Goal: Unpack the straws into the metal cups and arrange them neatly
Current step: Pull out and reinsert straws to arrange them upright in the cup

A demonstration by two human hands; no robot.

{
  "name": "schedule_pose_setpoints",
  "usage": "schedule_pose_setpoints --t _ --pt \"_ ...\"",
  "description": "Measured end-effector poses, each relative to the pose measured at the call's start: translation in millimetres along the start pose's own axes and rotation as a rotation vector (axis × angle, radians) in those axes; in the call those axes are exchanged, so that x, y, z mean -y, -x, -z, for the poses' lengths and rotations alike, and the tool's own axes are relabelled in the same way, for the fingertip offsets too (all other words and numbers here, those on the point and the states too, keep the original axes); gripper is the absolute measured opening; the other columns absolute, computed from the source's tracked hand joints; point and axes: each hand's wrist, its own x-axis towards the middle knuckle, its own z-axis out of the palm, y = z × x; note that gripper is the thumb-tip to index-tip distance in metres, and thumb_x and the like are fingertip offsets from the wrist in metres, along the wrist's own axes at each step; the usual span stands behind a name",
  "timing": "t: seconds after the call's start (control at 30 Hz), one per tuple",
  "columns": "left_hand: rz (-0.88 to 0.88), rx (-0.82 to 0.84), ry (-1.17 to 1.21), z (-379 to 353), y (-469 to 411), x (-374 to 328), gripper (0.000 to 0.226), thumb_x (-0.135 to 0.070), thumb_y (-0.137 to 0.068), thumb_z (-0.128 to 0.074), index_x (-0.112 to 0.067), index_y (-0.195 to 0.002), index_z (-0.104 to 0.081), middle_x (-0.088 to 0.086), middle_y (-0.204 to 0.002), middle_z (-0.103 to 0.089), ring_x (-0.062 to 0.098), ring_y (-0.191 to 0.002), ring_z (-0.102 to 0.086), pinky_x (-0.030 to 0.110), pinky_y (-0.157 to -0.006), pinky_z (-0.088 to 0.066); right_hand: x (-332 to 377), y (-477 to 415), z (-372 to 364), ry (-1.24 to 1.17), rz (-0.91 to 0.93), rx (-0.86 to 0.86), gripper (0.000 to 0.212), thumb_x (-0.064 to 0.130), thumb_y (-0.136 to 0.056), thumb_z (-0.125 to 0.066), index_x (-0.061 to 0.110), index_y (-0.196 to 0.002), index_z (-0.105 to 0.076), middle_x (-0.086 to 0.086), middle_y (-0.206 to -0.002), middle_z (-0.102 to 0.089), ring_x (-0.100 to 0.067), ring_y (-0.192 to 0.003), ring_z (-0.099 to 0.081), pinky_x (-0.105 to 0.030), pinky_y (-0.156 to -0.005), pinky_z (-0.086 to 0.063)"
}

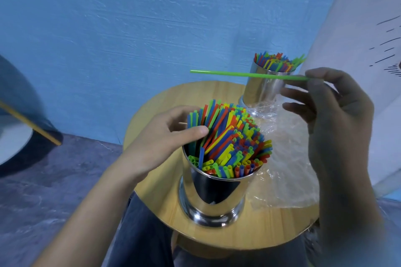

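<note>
A shiny metal cup (213,198) stands at the near side of the round wooden table (271,232), packed with several red, blue, yellow and green straws (234,136). My left hand (165,136) reaches over its left rim, thumb pressing against the straws and fingers behind them. My right hand (334,112) pinches one end of a single green straw (245,74), held level in the air and pointing left. A second metal cup (263,89) full of straws stands at the table's far side, behind that straw.
Crumpled clear plastic wrapping (286,158) lies on the table's right side between the two cups. A blue wall rises behind the table, a white panel with black marks (368,28) stands at the right. My legs in dark trousers (141,234) are under the table's near edge.
</note>
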Motion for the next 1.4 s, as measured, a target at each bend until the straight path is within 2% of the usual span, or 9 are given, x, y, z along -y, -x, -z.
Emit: schedule_pose_setpoints --t 0.17,0.33,0.47,0.57,0.7,0.83,0.97,1.17,1.4 --pt "-0.015 -0.072 -0.007 -6 -6 -9 0.014 -0.019 -0.094 -0.071 -0.02 -0.106 -0.079 -0.003 -0.098 -0.08 0.016 -0.092 -0.077 0.039 -0.086 -0.063 4 2 8 0.145 0.066 -0.016 0.019 0.0 -0.1 -0.047 0.008 -0.104 -0.064 -0.003 -0.078 -0.074 -0.028 -0.073 -0.073 -0.03 -0.063 -0.056" --pt "-0.005 -0.149 -0.035 -11 -7 -10 0.011 -0.026 -0.093 -0.073 -0.025 -0.098 -0.083 -0.004 -0.088 -0.081 0.016 -0.084 -0.078 0.041 -0.086 -0.061 9 6 10 0.369 0.204 0.003 0.027 -0.001 -0.093 -0.048 0.011 -0.102 -0.069 -0.017 -0.078 -0.067 -0.023 -0.066 -0.066 -0.036 -0.066 -0.059" --pt "-0.007 -0.146 0.015 -13 -7 -11 0.011 -0.023 -0.093 -0.072 -0.025 -0.097 -0.082 -0.001 -0.089 -0.081 0.017 -0.086 -0.078 0.042 -0.086 -0.062 7 9 6 0.517 0.248 0.109 0.027 0.004 -0.094 -0.055 0.025 -0.102 -0.071 -0.003 -0.074 -0.069 -0.025 -0.067 -0.066 -0.045 -0.067 -0.058" --pt "-0.016 -0.138 0.041 -14 -8 -12 0.011 -0.02 -0.094 -0.071 -0.021 -0.098 -0.081 0.0 -0.091 -0.081 0.017 -0.086 -0.078 0.037 -0.081 -0.064 0 10 0 0.57 0.247 0.204 0.025 0.015 -0.093 -0.058 0.033 -0.104 -0.072 0.007 -0.072 -0.066 -0.018 -0.068 -0.067 -0.038 -0.066 -0.056" --pt "-0.026 -0.137 0.037 -14 -9 -14 0.01 -0.019 -0.094 -0.071 -0.018 -0.097 -0.08 -0.001 -0.09 -0.081 0.015 -0.085 -0.078 0.029 -0.075 -0.063 -7 13 -12 0.623 0.254 0.284 0.023 0.02 -0.092 -0.06 0.033 -0.11 -0.067 0.006 -0.074 -0.067 -0.008 -0.068 -0.064 -0.026 -0.067 -0.051" --pt "-0.047 -0.128 0.033 -14 -9 -15 0.007 -0.017 -0.093 -0.072 -0.016 -0.094 -0.078 -0.001 -0.089 -0.08 0.013 -0.082 -0.077 0.022 -0.069 -0.061 -11 13 -19 0.644 0.214 0.333 0.018 0.022 -0.092 -0.067 0.03 -0.104 -0.057 0.012 -0.079 -0.072 -0.011 -0.073 -0.067 -0.038 -0.072 -0.056" --pt "-0.03 -0.028 0.045 -15 -10 -21 0.019 -0.028 -0.082 -0.076 -0.022 -0.1 -0.075 -0.003 -0.092 -0.08 0.013 -0.083 -0.078 0.019 -0.067 -0.058 -15 11 -22 0.754 0.19 0.441 0.005 0.03 -0.093 -0.071 0.034 -0.095 -0.073 0.016 -0.086 -0.072 -0.004 -0.085 -0.064 -0.036 -0.074 -0.053" --pt "-0.011 0.133 0.003 -15 -15 -33 0.024 -0.022 -0.084 -0.078 -0.026 -0.106 -0.073 -0.008 -0.093 -0.08 0.008 -0.085 -0.077 0.015 -0.067 -0.056 -18 7 -23 0.841 0.185 0.612 0.029 0.042 -0.094 -0.054 0.044 -0.113 -0.076 0.025 -0.114 -0.066 -0.01 -0.111 -0.058 -0.036 -0.089 -0.048" --pt "-0.004 0.06 -0.109 -20 -26 -32 0.014 -0.025 -0.089 -0.078 -0.021 -0.101 -0.074 -0.005 -0.09 -0.08 0.011 -0.08 -0.077 0.024 -0.069 -0.062 -24 1 -20 0.855 0.136 0.532 0.031 0.043 -0.098 -0.062 0.038 -0.127 -0.067 0.018 -0.122 -0.061 -0.002 -0.103 -0.057 -0.036 -0.085 -0.051"
